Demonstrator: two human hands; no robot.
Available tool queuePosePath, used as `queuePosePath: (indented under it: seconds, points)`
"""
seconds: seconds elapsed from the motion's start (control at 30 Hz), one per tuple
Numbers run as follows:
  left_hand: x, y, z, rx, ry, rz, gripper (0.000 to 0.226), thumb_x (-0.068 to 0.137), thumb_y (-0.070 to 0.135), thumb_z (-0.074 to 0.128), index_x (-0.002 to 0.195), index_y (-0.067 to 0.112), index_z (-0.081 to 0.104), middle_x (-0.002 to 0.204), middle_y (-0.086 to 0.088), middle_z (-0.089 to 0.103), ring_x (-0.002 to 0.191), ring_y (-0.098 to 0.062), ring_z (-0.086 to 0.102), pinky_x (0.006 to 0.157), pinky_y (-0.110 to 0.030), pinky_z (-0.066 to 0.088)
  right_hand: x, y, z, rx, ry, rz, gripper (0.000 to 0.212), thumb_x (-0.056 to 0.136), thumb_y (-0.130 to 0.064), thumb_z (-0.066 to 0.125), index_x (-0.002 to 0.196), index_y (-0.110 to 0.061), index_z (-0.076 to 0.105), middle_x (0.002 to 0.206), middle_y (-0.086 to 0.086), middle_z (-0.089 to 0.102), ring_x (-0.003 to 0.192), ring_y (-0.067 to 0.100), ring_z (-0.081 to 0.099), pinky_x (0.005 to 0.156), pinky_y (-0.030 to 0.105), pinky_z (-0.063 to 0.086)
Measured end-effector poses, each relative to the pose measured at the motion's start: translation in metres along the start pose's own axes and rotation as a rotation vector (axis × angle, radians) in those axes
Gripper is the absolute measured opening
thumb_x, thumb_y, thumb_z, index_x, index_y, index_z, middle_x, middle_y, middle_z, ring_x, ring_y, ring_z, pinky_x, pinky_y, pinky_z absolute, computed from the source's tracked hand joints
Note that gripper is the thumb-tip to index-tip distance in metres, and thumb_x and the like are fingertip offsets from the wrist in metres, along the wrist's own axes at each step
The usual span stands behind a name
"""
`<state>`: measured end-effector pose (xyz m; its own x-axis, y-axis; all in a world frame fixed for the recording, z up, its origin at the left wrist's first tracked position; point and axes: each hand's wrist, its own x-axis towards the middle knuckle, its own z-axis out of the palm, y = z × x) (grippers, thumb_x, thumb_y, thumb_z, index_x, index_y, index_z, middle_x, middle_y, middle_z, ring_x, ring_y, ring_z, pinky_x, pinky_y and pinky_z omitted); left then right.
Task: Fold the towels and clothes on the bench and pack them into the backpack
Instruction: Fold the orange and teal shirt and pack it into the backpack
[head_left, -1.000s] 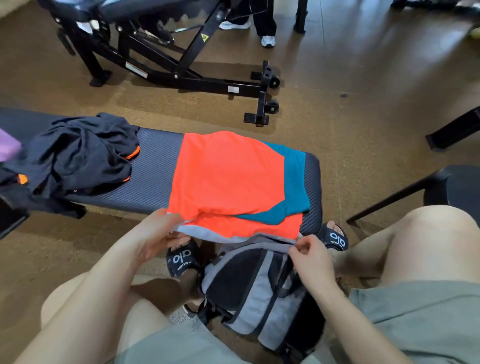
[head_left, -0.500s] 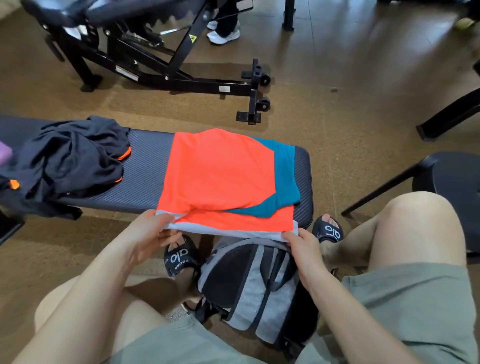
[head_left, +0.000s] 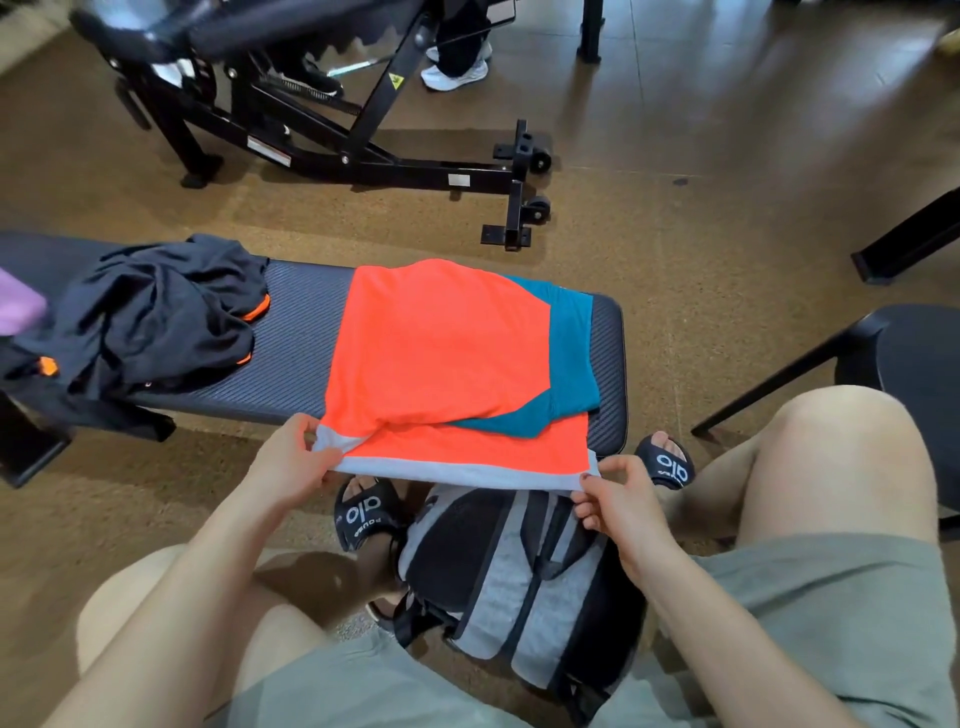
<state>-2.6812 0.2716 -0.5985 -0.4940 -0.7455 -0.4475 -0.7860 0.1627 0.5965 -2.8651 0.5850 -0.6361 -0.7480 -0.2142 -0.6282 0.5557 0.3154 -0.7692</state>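
1. At the far left edge of the frame a bit of purple cloth (head_left: 18, 309) lies on the bench (head_left: 296, 332), a dark padded one running across the middle of the frame.
2. Just right of it, left of centre, a crumpled black garment with orange trim (head_left: 156, 317) is heaped on the bench and hangs over its near edge.
3. At lower centre-left, the left hand (head_left: 291, 460) pinches the near left corner of the orange garment (head_left: 436, 353), thumb on top of the grey hem, fingers curled beneath.
4. The orange garment lies flat on the right end of the bench, its grey-hemmed near edge lifted off the bench edge and stretched between both hands.
5. A teal garment (head_left: 569, 353) lies between its orange layers, showing on the right side.
6. Below the hem, in the lower centre, the grey and black backpack (head_left: 509, 577) stands on the floor between the person's sandalled feet.
7. At lower centre-right, the right hand (head_left: 615, 501) pinches the near right corner of the hem between thumb and forefinger, other fingers curled.
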Motion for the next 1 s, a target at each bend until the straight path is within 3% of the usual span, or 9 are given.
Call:
queuePosePath:
  seconds: [0.13,0.27,0.4,0.53,0.73,1.0]
  points:
    - [0.001,-0.003,0.0,0.009,0.017,0.012,0.018,0.089,0.018,0.068,0.093,0.029,0.054,0.089,-0.006,0.069,0.065,-0.02,0.063,0.058,-0.032,0.048,-0.005,0.001,0.001,-0.21,-0.02,-0.187,0.03,0.096,-0.008,0.054,0.094,-0.036,0.044,0.069,0.009,0.065,0.052,0.014,0.059,0.048,0.028,0.048]
    - [0.002,-0.005,-0.001,-0.006,0.011,0.011,0.014,0.088,0.015,0.066,0.096,0.024,0.058,0.084,-0.004,0.07,0.066,-0.022,0.062,0.06,-0.035,0.048,-0.007,0.0,0.0,-0.22,-0.043,-0.168,0.015,0.097,-0.01,0.056,0.098,-0.024,0.057,0.07,0.007,0.066,0.052,0.012,0.061,0.05,0.027,0.052]
    - [0.003,-0.004,-0.001,-0.05,0.004,0.006,0.012,0.085,0.01,0.064,0.096,0.014,0.061,0.059,-0.001,0.064,0.057,-0.019,0.053,0.057,-0.033,0.041,-0.007,-0.006,0.001,-0.047,-0.064,-0.031,0.009,0.099,-0.007,0.059,0.106,-0.012,0.059,0.075,0.013,0.065,0.053,0.015,0.06,0.054,0.031,0.051]
    - [0.001,-0.001,-0.002,-0.055,-0.004,0.002,0.009,0.086,0.011,0.063,0.095,0.013,0.061,0.06,-0.004,0.064,0.057,-0.019,0.051,0.058,-0.032,0.039,-0.009,-0.009,-0.001,-0.005,-0.121,0.016,0.011,0.101,-0.005,0.056,0.107,0.002,0.062,0.077,0.014,0.061,0.055,0.012,0.059,0.052,0.025,0.051]
    - [-0.002,0.003,-0.007,-0.087,-0.016,-0.029,0.009,0.09,0.014,0.061,0.096,0.009,0.062,0.067,-0.008,0.064,0.061,-0.021,0.055,0.057,-0.031,0.039,-0.011,-0.012,-0.005,-0.029,-0.112,-0.01,0.004,0.099,-0.002,0.055,0.099,-0.002,0.059,0.081,0.017,0.057,0.058,0.016,0.057,0.052,0.027,0.048]
    - [-0.011,0.003,-0.025,-0.138,-0.16,-0.129,0.021,0.087,0.002,0.06,0.105,-0.007,0.056,0.068,-0.01,0.059,0.056,-0.019,0.051,0.059,-0.033,0.047,-0.026,-0.021,-0.022,-0.179,-0.184,-0.121,0.02,0.095,0.003,0.052,0.106,-0.014,0.054,0.069,0.013,0.059,0.05,0.019,0.051,0.043,0.029,0.038]
